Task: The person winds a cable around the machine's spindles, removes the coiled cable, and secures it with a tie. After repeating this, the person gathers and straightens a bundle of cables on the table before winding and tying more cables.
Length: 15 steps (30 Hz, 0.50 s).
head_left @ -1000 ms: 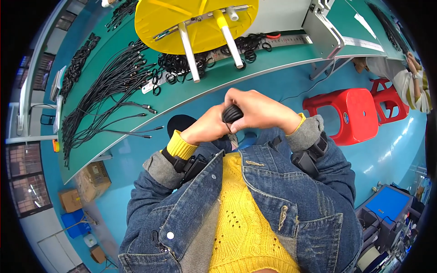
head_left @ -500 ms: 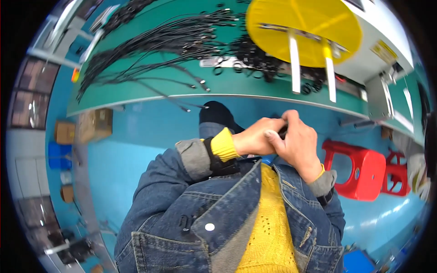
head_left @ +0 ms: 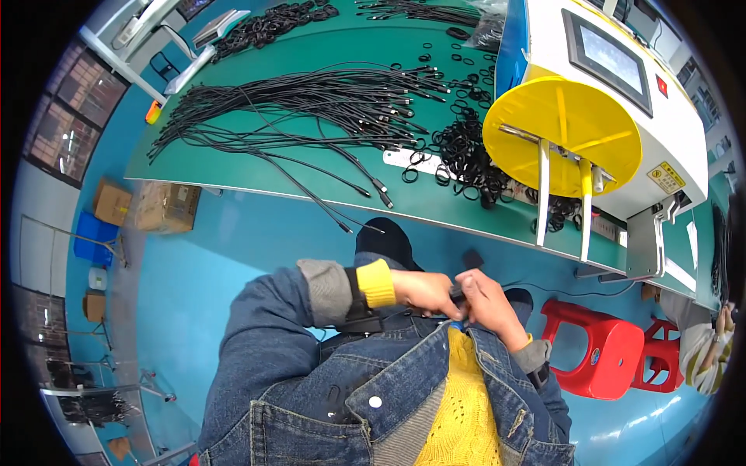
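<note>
In front of my waist, below the table edge, my left hand (head_left: 427, 293) and my right hand (head_left: 494, 309) meet with their fingers closed. Between them shows a bit of a small dark thing (head_left: 457, 293), mostly covered by the fingers, so its kind is unclear. On the green table (head_left: 256, 53) beyond lies a spread bundle of black cables (head_left: 311, 109) with metal plug ends, a few hanging over the near edge. To its right is a heap of black rings (head_left: 465, 151), with loose ones around it.
A white machine (head_left: 668, 124) with a screen (head_left: 610, 58) and a yellow disc (head_left: 571, 116) stands at the table's right; two prongs jut from the disc. Red stools (head_left: 610, 353) sit at right. Cardboard boxes (head_left: 171, 206) and a blue bin (head_left: 95, 237) are at left.
The view has shifted, bringing more of the table and the machine's screen into sight. My hands appear lower, close to my waist, still together, with the right fingers bent differently.
</note>
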{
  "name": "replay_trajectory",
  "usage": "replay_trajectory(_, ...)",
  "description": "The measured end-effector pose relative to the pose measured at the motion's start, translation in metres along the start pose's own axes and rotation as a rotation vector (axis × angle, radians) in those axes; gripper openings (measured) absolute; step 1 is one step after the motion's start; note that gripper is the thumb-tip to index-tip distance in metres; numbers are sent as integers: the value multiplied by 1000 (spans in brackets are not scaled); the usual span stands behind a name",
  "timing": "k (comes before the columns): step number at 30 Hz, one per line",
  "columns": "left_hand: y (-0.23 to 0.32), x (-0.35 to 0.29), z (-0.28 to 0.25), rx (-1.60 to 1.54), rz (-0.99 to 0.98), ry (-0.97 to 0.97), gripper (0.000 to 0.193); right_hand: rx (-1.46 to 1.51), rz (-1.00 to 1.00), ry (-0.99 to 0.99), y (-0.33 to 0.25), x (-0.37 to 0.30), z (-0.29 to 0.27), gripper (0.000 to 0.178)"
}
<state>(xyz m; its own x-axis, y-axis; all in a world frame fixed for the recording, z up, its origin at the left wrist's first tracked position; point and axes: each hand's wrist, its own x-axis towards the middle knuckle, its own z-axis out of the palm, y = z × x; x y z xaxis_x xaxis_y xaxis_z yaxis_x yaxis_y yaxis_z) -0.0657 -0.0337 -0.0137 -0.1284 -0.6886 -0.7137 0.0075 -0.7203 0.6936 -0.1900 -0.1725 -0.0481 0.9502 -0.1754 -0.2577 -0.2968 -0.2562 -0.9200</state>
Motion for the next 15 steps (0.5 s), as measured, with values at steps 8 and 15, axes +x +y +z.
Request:
replay_trajectory(8, 48, -136, -224, -619, 909, 1042, 34, 52, 40, -162, 7, -3, -5, 29)
replay_trajectory(15, -31, -132, -239, 552, 342, 1380, 18, 45, 77, -140, 13, -1, -4, 22)
